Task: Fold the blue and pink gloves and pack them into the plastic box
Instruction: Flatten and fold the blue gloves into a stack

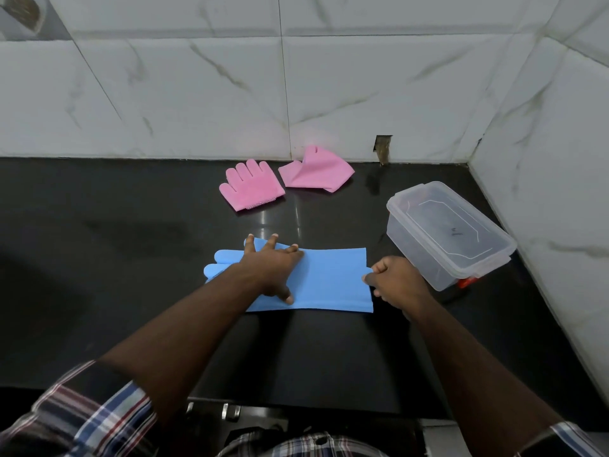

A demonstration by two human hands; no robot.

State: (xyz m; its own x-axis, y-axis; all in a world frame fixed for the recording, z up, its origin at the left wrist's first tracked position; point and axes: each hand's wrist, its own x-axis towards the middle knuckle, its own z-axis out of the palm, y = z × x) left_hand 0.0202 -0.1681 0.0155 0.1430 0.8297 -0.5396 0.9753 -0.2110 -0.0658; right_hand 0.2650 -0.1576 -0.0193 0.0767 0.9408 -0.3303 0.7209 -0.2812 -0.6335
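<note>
Glossy black stone counter (131, 225), clear plastic box (448, 232), matt rubbery gloves (329, 278), marble-look tiles (197, 94)

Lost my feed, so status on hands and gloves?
Left hand flat on blue glove; right hand pinching its cuff. Pink gloves unpacked. Plastic box open, path clear.

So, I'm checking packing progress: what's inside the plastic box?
No gloves show inside the plastic box; its clear lid is on, and the dark countertop shows through.
</note>
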